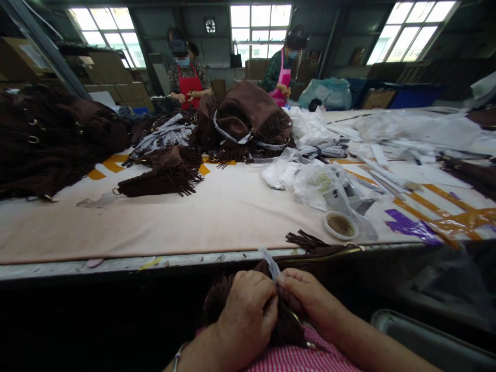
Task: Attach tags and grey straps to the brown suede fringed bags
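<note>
Wrap pokes up from the brown bag at the lap, so the work looks unfinished; how much remains, I cannot tell. The right grip pinches the wrap; the left grip is curled closed, contents hidden

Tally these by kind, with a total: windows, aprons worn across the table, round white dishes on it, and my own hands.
Windows: 3
Aprons: 2 (red apron, pink apron)
Round white dish: 1
Hands: 2 (left hand, right hand)
Total: 8
</note>
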A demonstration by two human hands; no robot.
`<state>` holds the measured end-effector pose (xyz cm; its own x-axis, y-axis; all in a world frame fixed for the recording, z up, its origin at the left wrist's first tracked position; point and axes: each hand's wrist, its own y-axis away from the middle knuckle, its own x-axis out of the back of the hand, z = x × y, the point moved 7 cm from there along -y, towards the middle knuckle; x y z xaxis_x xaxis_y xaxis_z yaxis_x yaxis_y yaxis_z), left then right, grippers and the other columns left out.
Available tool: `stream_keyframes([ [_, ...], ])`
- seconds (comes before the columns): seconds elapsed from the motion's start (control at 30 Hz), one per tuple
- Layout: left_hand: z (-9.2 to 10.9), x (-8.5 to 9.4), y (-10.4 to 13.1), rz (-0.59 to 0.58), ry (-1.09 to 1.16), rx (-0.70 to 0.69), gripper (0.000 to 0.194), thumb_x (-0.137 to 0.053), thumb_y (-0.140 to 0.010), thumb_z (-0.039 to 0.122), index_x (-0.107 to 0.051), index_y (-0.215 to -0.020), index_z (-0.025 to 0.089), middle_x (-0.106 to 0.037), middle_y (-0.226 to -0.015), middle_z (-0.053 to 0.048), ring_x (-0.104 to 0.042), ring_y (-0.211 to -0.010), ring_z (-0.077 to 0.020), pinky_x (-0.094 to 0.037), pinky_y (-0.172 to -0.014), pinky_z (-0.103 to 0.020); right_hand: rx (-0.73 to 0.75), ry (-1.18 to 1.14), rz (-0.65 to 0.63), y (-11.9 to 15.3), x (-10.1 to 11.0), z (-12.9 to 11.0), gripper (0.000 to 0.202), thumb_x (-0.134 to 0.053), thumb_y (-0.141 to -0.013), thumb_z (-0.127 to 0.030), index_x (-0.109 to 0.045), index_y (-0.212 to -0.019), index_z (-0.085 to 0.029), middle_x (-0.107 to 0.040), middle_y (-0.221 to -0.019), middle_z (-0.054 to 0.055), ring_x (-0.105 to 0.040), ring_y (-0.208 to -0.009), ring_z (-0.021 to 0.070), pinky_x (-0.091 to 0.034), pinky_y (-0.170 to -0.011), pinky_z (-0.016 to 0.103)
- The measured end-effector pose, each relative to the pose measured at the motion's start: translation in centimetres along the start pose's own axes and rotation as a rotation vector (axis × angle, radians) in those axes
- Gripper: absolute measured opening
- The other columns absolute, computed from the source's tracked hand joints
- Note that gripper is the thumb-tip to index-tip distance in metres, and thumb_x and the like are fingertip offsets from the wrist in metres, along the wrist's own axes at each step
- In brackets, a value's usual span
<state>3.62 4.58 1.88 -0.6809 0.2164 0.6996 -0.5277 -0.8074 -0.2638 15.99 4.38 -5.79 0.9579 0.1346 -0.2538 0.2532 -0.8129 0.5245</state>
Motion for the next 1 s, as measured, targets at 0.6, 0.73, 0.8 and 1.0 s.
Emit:
stream_keyframes([
  [0.6,1.1,0.5,0.5,0.039,0.013,-0.13,0.013,-0.049,-0.088,0.006,-0.055,-0.087,0.017,-0.063,-0.102,-0.009,-0.056,-0.092,-0.0217,-0.048,-0.082,-0.039,0.201,0.539,-0.122,0.2,0.0,-3.4,0.022,-0.059,-0.089,-0.034,-0.07,-0.084,-0.016,-0.068,-0.083,0.001,-0.057,-0.078,0.0166,-0.044,-0.072,0.027],
  [0.73,1.2,0.3,0.3,0.026,-0.007,-0.141,0.015,-0.047,-0.089,0.006,-0.056,-0.091,0.018,-0.064,-0.101,-0.009,-0.058,-0.093,-0.0221,-0.05,-0.086,-0.042,0.272,0.703,-0.009,0.5,0.2,-4.1,0.016,-0.055,-0.088,-0.027,-0.065,-0.08,-0.018,-0.067,-0.081,0.002,-0.059,-0.078,0.0181,-0.045,-0.071,0.029],
  [0.8,1.1,0.1,0.2,0.008,-0.003,-0.131,0.016,-0.045,-0.089,0.005,-0.055,-0.091,0.018,-0.066,-0.097,-0.007,-0.061,-0.095,-0.0214,-0.048,-0.095,-0.047,0.316,0.748,0.053,0.6,0.5,-4.3,0.009,-0.056,-0.086,-0.023,-0.064,-0.083,-0.019,-0.066,-0.081,0.001,-0.059,-0.078,0.0185,-0.045,-0.072,0.029],
  [1.0,0.7,-0.3,0.3,-0.03,-0.055,-0.116,0.016,-0.045,-0.088,0.007,-0.055,-0.089,0.019,-0.071,-0.098,-0.009,-0.062,-0.118,-0.0268,-0.035,-0.111,-0.061,0.355,0.748,0.156,0.7,0.8,-4.3,0.008,-0.061,-0.08,-0.021,-0.065,-0.087,-0.02,-0.069,-0.082,0.001,-0.06,-0.076,0.0193,-0.046,-0.072,0.03],
])
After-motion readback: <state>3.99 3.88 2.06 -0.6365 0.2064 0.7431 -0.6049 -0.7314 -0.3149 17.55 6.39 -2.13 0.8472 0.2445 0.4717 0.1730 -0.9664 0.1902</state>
